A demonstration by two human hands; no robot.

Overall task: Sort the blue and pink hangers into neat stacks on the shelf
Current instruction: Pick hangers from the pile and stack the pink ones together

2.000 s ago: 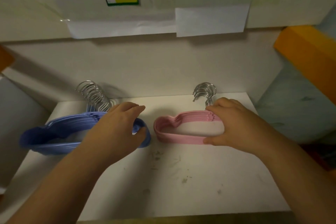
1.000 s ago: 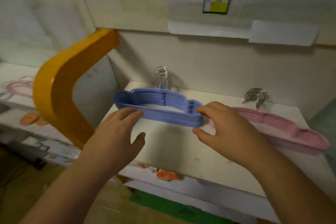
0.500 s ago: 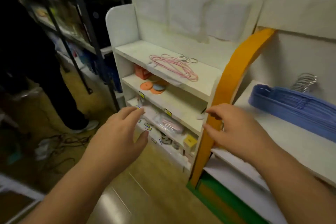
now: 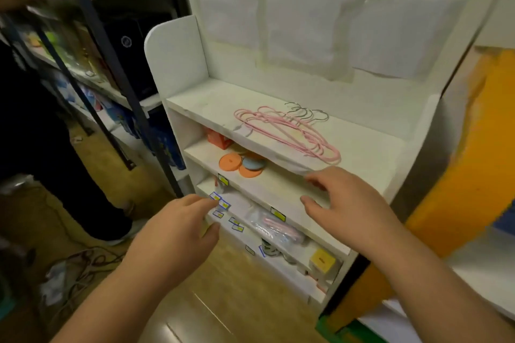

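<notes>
- At 3 o'clock, the frame edge cuts off an orange panel [image 4: 457,175] and a sliver of blue [image 4: 507,217] beside it; I cannot tell what the blue is.
- At 9 to 11 o'clock, another person [image 4: 36,125] in dark clothes is mostly out of frame; only an arm at the top and a shoe near the floor show clearly.
- On the dark rack [image 4: 111,64] at 10 o'clock, the goods are too blurred for me to name.
- On the white shelf unit [image 4: 178,53] at centre, the top shelf holds the pink hangers [image 4: 289,131], thin wire ones lying flat in a loose fan, metal hooks toward 1 o'clock.
- The second shelf holds orange discs [image 4: 230,161] and a grey-blue one overlapping them, with an orange box [image 4: 218,139] half hidden under the top shelf's edge at 10 o'clock from the discs.
- The third shelf holds a clear bag [image 4: 276,228] with something pink inside; its contents are hard to make out.
- The lowest shelf holds a yellow box [image 4: 323,260]; small items beside it are unclear.
- My left hand [image 4: 178,234] hovers at 6 o'clock from the unit, fingers loosely spread and gripping nothing, in front of the small price tags.
- My right hand [image 4: 345,203] reaches toward the top shelf's front edge at 5 o'clock from the hangers, fingers spread, thumb apart, nothing in its grasp; whether the fingertips touch the edge I cannot tell.
</notes>
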